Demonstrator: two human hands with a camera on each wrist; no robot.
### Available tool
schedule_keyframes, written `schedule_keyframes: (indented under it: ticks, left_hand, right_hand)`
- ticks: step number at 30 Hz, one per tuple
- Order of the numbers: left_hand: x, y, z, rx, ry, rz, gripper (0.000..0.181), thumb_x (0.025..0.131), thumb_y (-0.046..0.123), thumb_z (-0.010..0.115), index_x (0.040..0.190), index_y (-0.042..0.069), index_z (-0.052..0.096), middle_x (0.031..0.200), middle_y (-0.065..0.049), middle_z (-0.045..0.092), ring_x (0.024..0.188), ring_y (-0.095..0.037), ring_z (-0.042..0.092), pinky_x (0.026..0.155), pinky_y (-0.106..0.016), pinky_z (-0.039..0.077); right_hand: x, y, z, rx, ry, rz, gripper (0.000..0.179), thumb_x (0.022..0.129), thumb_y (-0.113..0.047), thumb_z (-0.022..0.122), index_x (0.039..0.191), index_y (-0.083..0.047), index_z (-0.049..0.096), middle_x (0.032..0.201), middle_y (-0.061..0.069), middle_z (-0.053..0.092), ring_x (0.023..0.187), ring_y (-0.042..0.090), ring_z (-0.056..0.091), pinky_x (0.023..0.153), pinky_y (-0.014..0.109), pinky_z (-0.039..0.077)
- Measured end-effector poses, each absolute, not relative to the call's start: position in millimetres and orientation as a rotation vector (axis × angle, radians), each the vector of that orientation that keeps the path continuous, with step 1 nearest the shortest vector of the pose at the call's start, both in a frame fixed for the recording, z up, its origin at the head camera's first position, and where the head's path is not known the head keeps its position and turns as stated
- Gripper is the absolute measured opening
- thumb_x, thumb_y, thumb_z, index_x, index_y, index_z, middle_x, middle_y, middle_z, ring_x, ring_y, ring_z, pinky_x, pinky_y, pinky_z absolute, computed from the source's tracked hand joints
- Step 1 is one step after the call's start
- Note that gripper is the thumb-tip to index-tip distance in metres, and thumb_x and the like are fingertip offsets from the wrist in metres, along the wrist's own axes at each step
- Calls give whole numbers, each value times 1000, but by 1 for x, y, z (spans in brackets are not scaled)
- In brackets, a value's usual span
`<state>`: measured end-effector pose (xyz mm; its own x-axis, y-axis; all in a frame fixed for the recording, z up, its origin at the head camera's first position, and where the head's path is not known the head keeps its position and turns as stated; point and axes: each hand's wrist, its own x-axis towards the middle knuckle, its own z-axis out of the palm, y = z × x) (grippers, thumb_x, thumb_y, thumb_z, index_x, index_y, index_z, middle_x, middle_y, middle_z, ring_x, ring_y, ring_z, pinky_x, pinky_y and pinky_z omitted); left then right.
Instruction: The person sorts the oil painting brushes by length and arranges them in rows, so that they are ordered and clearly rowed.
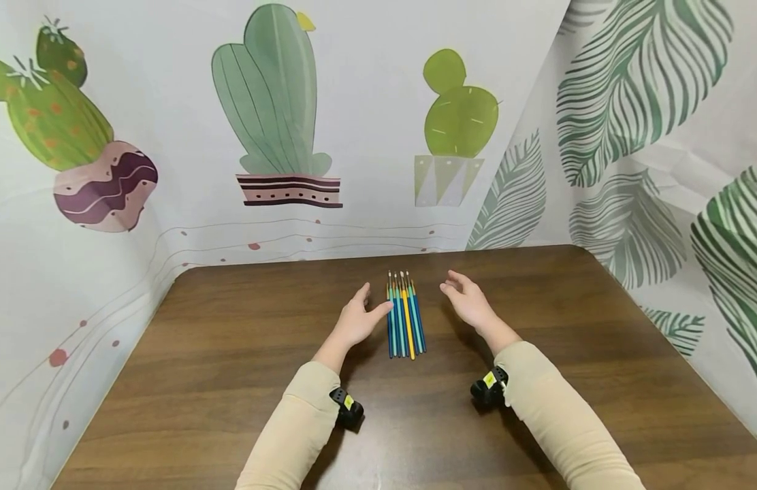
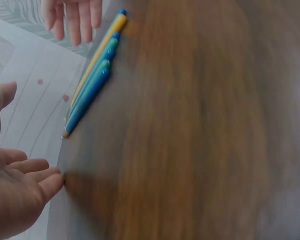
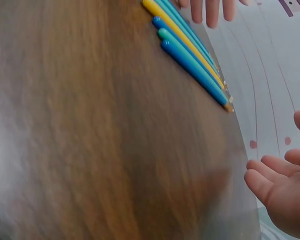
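Several slim paintbrushes (image 1: 399, 320) lie side by side on the wooden table, bristles pointing to the far edge. Most handles are blue or teal; one is a yellow paintbrush (image 1: 408, 314). Just left of the row is my left hand (image 1: 357, 320), fingers relaxed and thumb stretched toward the outermost brush, overlapping it in the head view. My right hand (image 1: 470, 303) hovers to the right of the row with a gap between, palm turned inward, fingers loosely extended. Neither hand holds anything. In the right wrist view the rounded ends of the brush handles (image 3: 190, 65) show close up.
The brown table (image 1: 231, 381) ends at the back against a fabric backdrop (image 1: 366, 136) printed with cacti and leaves. Each sleeve carries a small black wrist camera, one on the left (image 1: 348, 410) and one on the right (image 1: 490, 388).
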<state>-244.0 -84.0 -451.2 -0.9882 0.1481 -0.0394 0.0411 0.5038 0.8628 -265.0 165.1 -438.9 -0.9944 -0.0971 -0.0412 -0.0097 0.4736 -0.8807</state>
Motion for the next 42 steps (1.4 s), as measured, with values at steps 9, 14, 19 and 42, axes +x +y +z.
schedule_keyframes:
  ticks: [9,14,19,42]
  left_hand:
    - [-245,-71,-449,-24,2241,1905,58,95,23,55,143,-3,34,140,-23,46,127,-33,49,100,-44,46]
    - [-246,-66,-452,-114,2224,1963,43,93,9,55,133,-6,47,125,-24,58,113,-33,60,89,-40,53]
    - [-250,-63,-460,-188,2304,1952,34,87,3,64,120,-4,62,117,-20,65,100,-25,67,77,-35,57]
    - [-250,-65,-469,-138,2517,1860,29,79,7,75,107,1,70,103,-13,72,97,-23,69,84,-34,55]
  right_hand:
    - [-262,156,-442,56,2118,-1889,53,101,-19,39,147,3,22,146,28,35,131,39,43,107,48,36]
    - [-260,148,-441,93,1978,-1932,51,102,-18,35,146,4,23,144,30,38,130,39,44,107,48,37]
    - [-260,142,-441,122,1948,-1926,50,103,-18,35,145,4,25,141,29,42,128,38,47,104,45,41]
    - [-272,133,-448,195,1963,-1957,41,102,-9,35,138,8,38,136,30,47,114,30,60,92,35,51]
